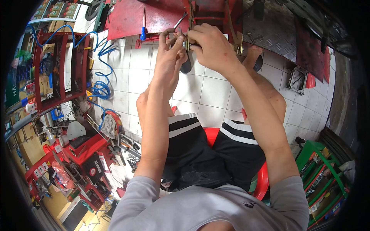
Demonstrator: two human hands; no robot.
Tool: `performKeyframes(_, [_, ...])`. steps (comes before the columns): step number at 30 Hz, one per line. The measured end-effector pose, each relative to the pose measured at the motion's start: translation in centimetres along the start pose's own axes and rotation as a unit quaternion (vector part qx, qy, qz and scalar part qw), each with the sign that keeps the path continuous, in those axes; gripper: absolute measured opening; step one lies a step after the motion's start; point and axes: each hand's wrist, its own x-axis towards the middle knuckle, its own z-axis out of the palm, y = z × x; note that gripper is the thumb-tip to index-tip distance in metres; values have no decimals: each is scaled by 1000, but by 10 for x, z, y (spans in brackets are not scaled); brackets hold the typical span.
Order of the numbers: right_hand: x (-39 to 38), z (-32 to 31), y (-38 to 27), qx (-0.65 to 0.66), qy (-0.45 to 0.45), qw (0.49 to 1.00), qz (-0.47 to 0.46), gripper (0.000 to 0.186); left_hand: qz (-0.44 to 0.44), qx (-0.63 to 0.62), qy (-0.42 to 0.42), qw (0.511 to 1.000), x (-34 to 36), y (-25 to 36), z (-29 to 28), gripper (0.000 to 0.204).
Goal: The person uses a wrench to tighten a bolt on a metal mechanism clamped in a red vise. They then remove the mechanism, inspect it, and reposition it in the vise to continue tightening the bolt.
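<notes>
Head view: both hands work at a metal bar point(190, 17) at the near edge of the red bench point(125, 19). The left hand point(169, 52) has its fingers bent and partly spread beside it; the right hand's point(215, 46) are curled nearly closed at it. Their exact hold cannot be told. A screwdriver point(143, 35) and wrench point(179, 21) lie left of the bar.

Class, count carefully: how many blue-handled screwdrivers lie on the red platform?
1. The blue-handled screwdriver lies at the near edge of the red platform, to the left of the person's left hand. Others may be hidden.
</notes>
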Motion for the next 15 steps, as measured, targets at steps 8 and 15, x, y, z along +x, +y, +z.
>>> performKeyframes(8, [1, 0, 0, 8, 2, 1000, -5, 18, 53, 133, -23, 989, 6, -9, -11, 26])
performKeyframes(15, [1, 5, 2, 45, 62, 996, -42, 15, 114, 112, -10, 987, 9, -12, -6, 20])
